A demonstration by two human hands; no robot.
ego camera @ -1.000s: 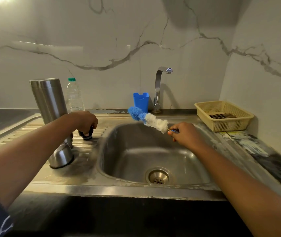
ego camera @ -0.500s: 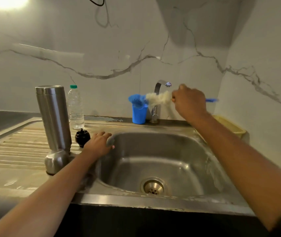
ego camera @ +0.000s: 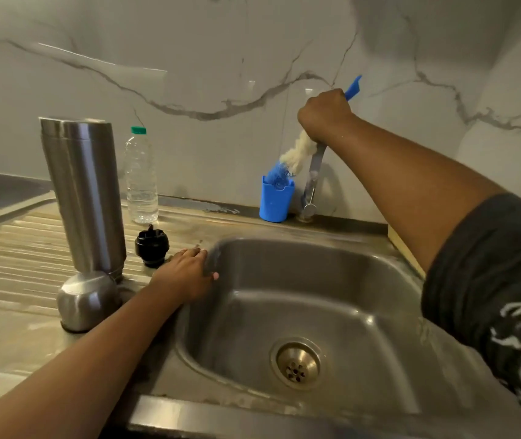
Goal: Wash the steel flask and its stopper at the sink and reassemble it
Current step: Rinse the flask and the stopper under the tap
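The steel flask [ego camera: 83, 191] stands upside down on the ribbed drainboard [ego camera: 9, 264], left of the sink. Its steel cup lid [ego camera: 86, 301] sits in front of it. The black stopper [ego camera: 152, 245] rests on the drainboard just right of the flask. My left hand [ego camera: 186, 274] lies flat on the sink's left rim, beside the stopper and apart from it. My right hand [ego camera: 325, 114] grips the blue handle of a bottle brush [ego camera: 294, 153], whose blue tip dips into the blue holder cup [ego camera: 275, 201] by the tap.
The steel sink basin [ego camera: 332, 296] has a drain [ego camera: 299, 364] at its bottom. A tap [ego camera: 313, 175] rises behind it, partly hidden by my right hand. A clear water bottle [ego camera: 141, 179] with a green cap stands at the wall. The edge of a yellow basket [ego camera: 406, 248] shows under my right arm.
My left hand let go of the stopper and settled on the sink rim. My right hand lifted the brush from over the sink and tipped its head down into the blue cup.
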